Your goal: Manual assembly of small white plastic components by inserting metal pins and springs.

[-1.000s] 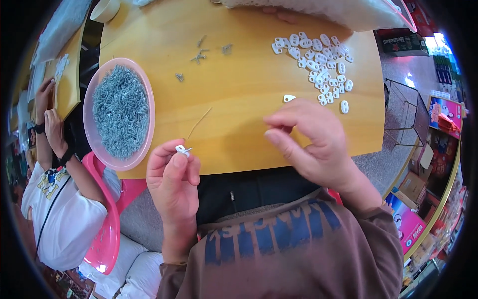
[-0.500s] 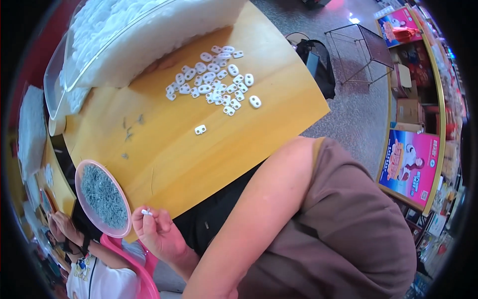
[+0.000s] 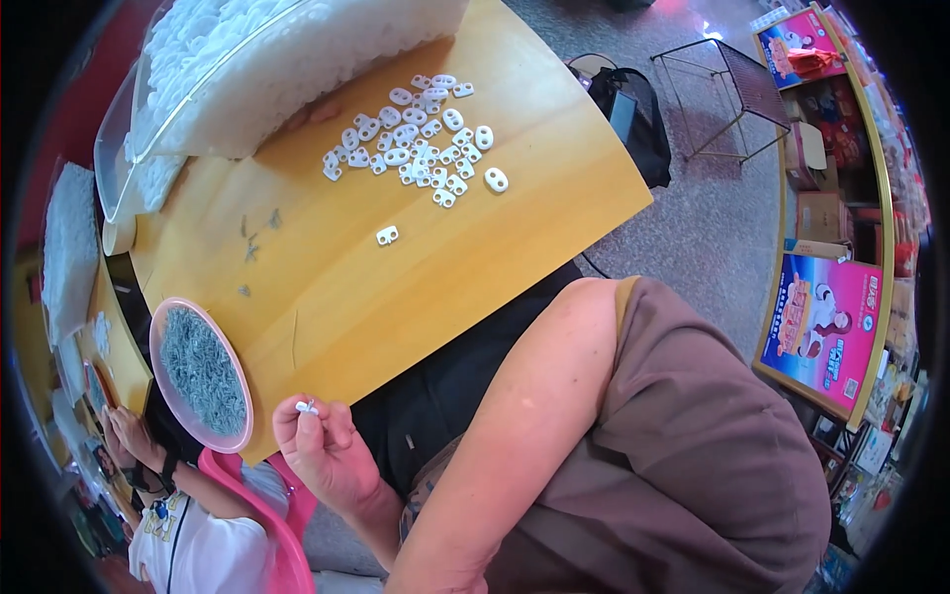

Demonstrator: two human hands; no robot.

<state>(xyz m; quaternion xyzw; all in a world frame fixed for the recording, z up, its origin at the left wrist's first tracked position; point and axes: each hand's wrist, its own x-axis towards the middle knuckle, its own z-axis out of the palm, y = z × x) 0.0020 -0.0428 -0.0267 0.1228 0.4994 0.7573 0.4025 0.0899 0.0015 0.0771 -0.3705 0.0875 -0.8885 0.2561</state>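
My left hand (image 3: pixel 332 450) is raised at the table's near edge, palm toward me. Its thumb and index finger pinch a small white plastic piece (image 3: pixel 307 407); the other fingers are curled in. Too little of that piece shows to make out its shape. My right forearm (image 3: pixel 515 426) slants down to the lower edge, and the right hand lies out of view. Beside my left hand is a pink oval bowl (image 3: pixel 247 396) full of small grey metal bits that look like springs (image 3: pixel 203 371). Farther off lie many loose white plastic two-hole pieces (image 3: pixel 398 156), one (image 3: pixel 387 236) apart from the heap.
A large clear tub (image 3: pixel 297 109) heaped with white pieces stands on the wooden table (image 3: pixel 445 267). A few grey bits (image 3: pixel 250 249) lie loose. At the left sits another person (image 3: pixel 198 549) on a pink chair (image 3: pixel 272 525). A wire stool (image 3: pixel 747 84) and black bag (image 3: pixel 643 129) are beyond.
The view has shifted slightly. My left hand has moved a little away from the bowl to the right, and the pinched white piece is turned differently. The loose pieces stay in place.
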